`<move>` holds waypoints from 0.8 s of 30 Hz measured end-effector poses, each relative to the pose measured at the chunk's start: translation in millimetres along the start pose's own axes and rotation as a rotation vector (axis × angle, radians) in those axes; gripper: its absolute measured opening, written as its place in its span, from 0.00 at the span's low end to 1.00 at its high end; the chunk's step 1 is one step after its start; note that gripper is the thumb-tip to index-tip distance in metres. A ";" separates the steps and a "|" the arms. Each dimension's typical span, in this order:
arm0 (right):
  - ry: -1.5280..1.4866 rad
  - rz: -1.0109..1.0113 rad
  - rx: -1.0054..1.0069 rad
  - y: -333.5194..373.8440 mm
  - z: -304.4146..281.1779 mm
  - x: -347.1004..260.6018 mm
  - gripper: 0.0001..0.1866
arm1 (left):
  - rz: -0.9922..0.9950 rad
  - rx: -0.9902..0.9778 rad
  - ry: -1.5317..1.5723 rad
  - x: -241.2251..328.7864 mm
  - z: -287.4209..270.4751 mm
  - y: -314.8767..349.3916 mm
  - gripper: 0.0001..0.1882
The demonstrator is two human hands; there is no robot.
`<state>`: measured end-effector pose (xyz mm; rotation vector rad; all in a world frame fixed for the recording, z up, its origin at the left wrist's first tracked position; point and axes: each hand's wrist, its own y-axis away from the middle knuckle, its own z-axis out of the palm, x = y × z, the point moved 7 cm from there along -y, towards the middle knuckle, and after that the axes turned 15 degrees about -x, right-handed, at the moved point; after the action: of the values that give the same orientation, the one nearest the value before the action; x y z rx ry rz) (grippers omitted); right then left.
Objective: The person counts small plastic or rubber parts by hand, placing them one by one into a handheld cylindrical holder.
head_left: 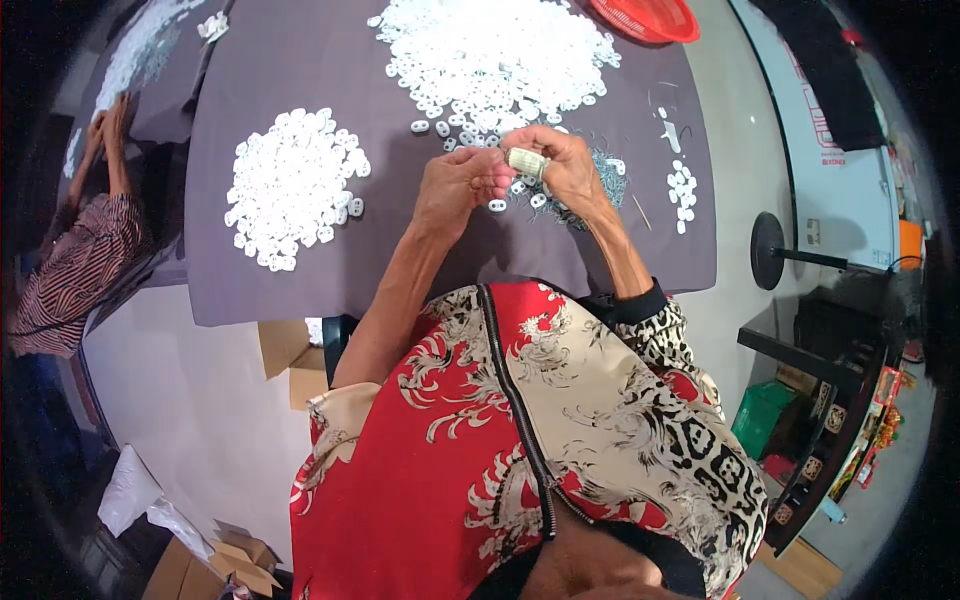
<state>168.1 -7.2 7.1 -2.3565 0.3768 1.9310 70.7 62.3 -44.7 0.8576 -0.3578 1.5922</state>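
Note:
Over a table with a dark grey cloth (385, 270), both my hands come together, fingertips close. My left hand (460, 188) is closed in a pinch; whatever is in it is hidden. The fingers of my right hand (570, 175) are bent inward at a pale, ribbed wrapping (527, 163); I cannot tell whether it is tape round a finger or a held piece. Beneath the right hand lies a tangle of thin grey-green strands (612, 178), with a few white two-holed pieces among it. Just beyond spreads a large heap of these small white pieces (490, 60).
To the left is a smaller heap of white pieces (292, 190). A red plastic basket (650, 18) sits at the far right, a small cluster of pieces (682, 195) and a thin stick (641, 213) nearer. Another person's hands (108, 122) work at a table on the left.

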 end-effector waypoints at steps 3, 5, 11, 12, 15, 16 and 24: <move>-0.009 0.052 0.003 2.8 -5.7 5.3 0.06 | 0.044 -0.008 0.022 1.9 4.1 -3.3 0.10; 0.050 0.056 -0.006 2.6 -2.7 3.4 0.05 | 0.075 0.029 -0.018 5.1 4.5 -1.8 0.10; 0.095 0.084 0.077 4.1 -5.6 3.9 0.05 | 0.136 0.068 -0.042 5.5 5.6 -4.2 0.11; 0.096 0.082 0.075 3.2 -5.0 3.1 0.05 | 0.139 0.068 -0.042 5.6 5.3 -4.1 0.11; -0.010 0.030 0.067 2.8 -2.4 -0.8 0.05 | 0.214 0.129 -0.120 12.1 4.1 -0.2 0.11; 0.131 -0.016 0.078 2.9 -2.2 -7.2 0.06 | 0.218 0.123 -0.122 12.8 5.7 -0.1 0.12; 0.306 -0.118 0.200 12.1 -2.9 -0.1 0.06 | 0.090 0.080 -0.192 -4.6 8.4 7.4 0.13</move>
<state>168.0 -19.6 9.0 -2.4770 0.4163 1.4129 66.5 51.8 -40.4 1.0725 -0.4767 1.6200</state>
